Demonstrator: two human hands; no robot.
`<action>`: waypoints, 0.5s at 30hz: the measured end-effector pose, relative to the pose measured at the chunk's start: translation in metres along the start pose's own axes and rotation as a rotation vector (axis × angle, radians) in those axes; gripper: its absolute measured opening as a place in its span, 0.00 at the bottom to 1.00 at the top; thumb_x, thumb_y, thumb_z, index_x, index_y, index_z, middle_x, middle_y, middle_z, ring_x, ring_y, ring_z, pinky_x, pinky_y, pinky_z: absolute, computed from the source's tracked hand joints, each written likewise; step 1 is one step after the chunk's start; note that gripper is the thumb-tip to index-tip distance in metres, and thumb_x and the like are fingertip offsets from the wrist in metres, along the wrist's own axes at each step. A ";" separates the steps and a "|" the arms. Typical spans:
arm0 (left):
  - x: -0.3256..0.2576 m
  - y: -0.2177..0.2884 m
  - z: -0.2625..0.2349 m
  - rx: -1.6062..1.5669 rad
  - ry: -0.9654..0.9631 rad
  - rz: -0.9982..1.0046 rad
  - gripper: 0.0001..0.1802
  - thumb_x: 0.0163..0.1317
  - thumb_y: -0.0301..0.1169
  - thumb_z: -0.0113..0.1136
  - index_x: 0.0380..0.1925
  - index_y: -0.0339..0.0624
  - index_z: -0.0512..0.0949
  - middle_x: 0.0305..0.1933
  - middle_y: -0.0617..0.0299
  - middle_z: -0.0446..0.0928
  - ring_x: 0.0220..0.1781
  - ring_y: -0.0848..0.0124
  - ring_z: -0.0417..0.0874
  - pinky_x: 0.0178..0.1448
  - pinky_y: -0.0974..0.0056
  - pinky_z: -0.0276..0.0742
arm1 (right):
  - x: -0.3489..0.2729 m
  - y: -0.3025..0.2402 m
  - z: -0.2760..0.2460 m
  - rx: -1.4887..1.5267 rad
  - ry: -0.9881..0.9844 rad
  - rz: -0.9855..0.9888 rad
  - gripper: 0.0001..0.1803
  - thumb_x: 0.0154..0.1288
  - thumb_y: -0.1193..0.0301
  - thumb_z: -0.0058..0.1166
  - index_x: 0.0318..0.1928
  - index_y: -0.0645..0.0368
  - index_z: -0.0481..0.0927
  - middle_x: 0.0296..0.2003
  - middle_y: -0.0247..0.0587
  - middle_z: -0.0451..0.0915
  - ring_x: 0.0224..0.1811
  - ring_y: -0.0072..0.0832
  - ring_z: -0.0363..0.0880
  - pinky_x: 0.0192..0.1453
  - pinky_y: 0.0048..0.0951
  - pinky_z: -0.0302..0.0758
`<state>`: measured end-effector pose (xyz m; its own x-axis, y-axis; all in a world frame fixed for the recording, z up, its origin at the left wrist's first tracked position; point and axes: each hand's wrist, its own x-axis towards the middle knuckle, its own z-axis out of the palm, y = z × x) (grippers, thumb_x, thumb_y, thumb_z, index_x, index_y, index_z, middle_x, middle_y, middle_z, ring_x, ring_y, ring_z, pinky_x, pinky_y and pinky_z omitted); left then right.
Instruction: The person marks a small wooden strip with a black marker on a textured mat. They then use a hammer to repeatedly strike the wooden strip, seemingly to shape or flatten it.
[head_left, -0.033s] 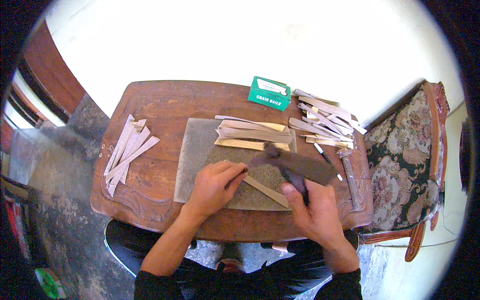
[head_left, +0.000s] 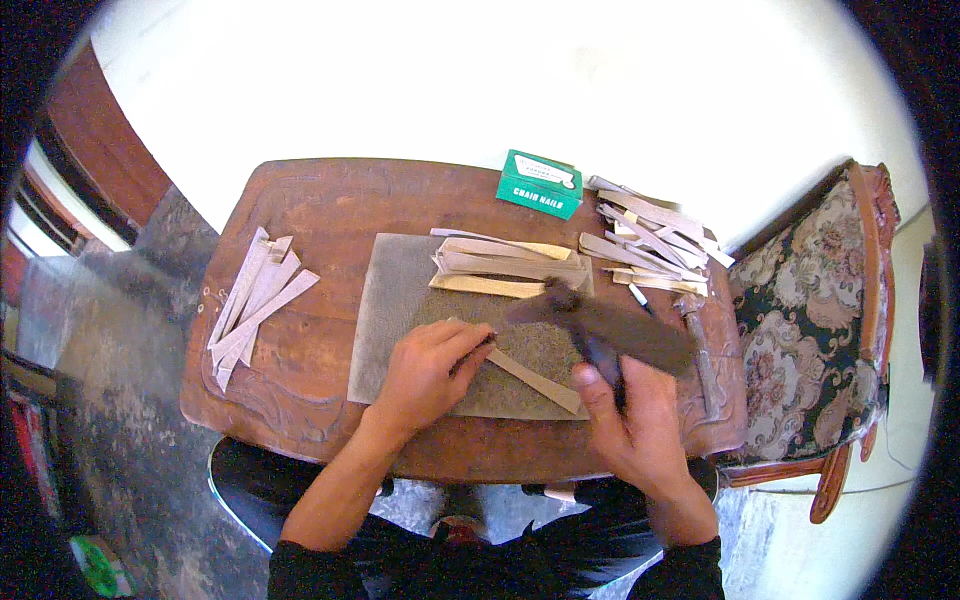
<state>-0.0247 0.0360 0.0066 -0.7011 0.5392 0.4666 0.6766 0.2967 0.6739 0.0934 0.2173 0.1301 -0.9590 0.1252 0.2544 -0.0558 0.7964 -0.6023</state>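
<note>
My left hand point(head_left: 425, 365) is closed over one end of a narrow wooden strip point(head_left: 535, 380) on a grey mat. Thumb and fingertips pinch together, and a small dark spot shows at their tips, too small to name. My right hand point(head_left: 640, 425) is wrapped round the black handle of a dark, broad-headed tool point(head_left: 640, 335). Its brown head is smeared by motion, so I cannot make out its exact kind. This tool hangs over the mat's right side, apart from the strip. Beyond it lies a bundle of wooden strips point(head_left: 500, 265) on the mat point(head_left: 390, 290).
The wooden table point(head_left: 340, 200) carries a green box point(head_left: 540, 185) at the back, loose strips point(head_left: 265, 310) at left and a heap of strips point(head_left: 655, 235) at right. A marker point(head_left: 638, 296) and a long grey tool point(head_left: 700, 350) lie near that heap. A floral chair point(head_left: 810, 320) stands at right.
My right hand and the dark tool have shifted slightly right, and the tool's head covers part of the marker. My left hand and the strip have stayed in place.
</note>
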 end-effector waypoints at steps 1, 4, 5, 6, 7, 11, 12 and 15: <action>0.001 -0.001 0.000 -0.002 0.000 0.007 0.11 0.60 0.27 0.66 0.43 0.37 0.83 0.40 0.49 0.83 0.42 0.49 0.84 0.46 0.53 0.80 | -0.002 -0.001 -0.001 -0.003 0.054 -0.043 0.17 0.72 0.63 0.55 0.50 0.63 0.80 0.40 0.62 0.82 0.41 0.60 0.82 0.44 0.52 0.78; 0.002 -0.001 0.001 -0.003 -0.021 -0.006 0.12 0.60 0.27 0.66 0.43 0.37 0.83 0.41 0.48 0.83 0.43 0.48 0.84 0.48 0.52 0.80 | 0.002 0.003 0.002 -0.054 -0.196 0.132 0.17 0.71 0.64 0.55 0.53 0.63 0.78 0.39 0.61 0.82 0.43 0.59 0.82 0.45 0.50 0.79; 0.002 -0.001 0.001 -0.001 -0.030 -0.015 0.12 0.60 0.27 0.66 0.43 0.37 0.83 0.42 0.48 0.83 0.43 0.48 0.85 0.48 0.51 0.80 | 0.003 0.003 0.003 -0.036 -0.149 0.097 0.16 0.71 0.65 0.55 0.52 0.63 0.79 0.39 0.60 0.82 0.43 0.59 0.82 0.46 0.50 0.79; 0.003 0.001 0.000 -0.005 -0.025 -0.021 0.11 0.60 0.27 0.66 0.43 0.37 0.83 0.42 0.48 0.84 0.43 0.48 0.84 0.49 0.51 0.80 | 0.003 0.004 0.004 -0.018 -0.101 0.063 0.15 0.71 0.65 0.55 0.51 0.63 0.79 0.40 0.60 0.82 0.44 0.59 0.82 0.46 0.49 0.79; 0.002 0.002 -0.001 -0.010 -0.020 -0.031 0.11 0.60 0.27 0.66 0.42 0.36 0.83 0.42 0.48 0.84 0.43 0.48 0.84 0.49 0.51 0.80 | 0.002 0.006 0.006 0.000 -0.057 0.030 0.14 0.71 0.66 0.55 0.50 0.63 0.79 0.40 0.59 0.82 0.44 0.58 0.82 0.46 0.48 0.79; 0.000 -0.003 0.002 0.007 0.069 0.015 0.09 0.62 0.28 0.66 0.40 0.37 0.83 0.38 0.50 0.84 0.38 0.54 0.85 0.45 0.55 0.80 | -0.002 0.019 0.012 0.060 -0.010 0.113 0.14 0.69 0.67 0.57 0.51 0.61 0.75 0.42 0.58 0.82 0.44 0.57 0.82 0.47 0.47 0.80; 0.000 -0.004 0.002 -0.057 0.052 -0.082 0.08 0.63 0.29 0.66 0.40 0.37 0.83 0.36 0.50 0.84 0.36 0.57 0.85 0.43 0.57 0.80 | -0.004 0.029 0.018 0.067 -0.003 0.119 0.16 0.68 0.67 0.59 0.51 0.60 0.74 0.42 0.57 0.81 0.44 0.57 0.82 0.47 0.47 0.79; 0.003 -0.004 0.001 -0.193 0.010 -0.285 0.07 0.65 0.29 0.65 0.39 0.38 0.82 0.32 0.52 0.83 0.30 0.65 0.84 0.37 0.62 0.78 | -0.015 0.059 0.036 -0.004 -0.042 0.150 0.20 0.65 0.68 0.62 0.54 0.58 0.71 0.43 0.56 0.81 0.44 0.56 0.82 0.47 0.47 0.79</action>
<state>-0.0295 0.0375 0.0049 -0.8584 0.4486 0.2490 0.3991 0.2789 0.8735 0.0942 0.2406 0.0634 -0.9672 0.2184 0.1296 0.0904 0.7731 -0.6277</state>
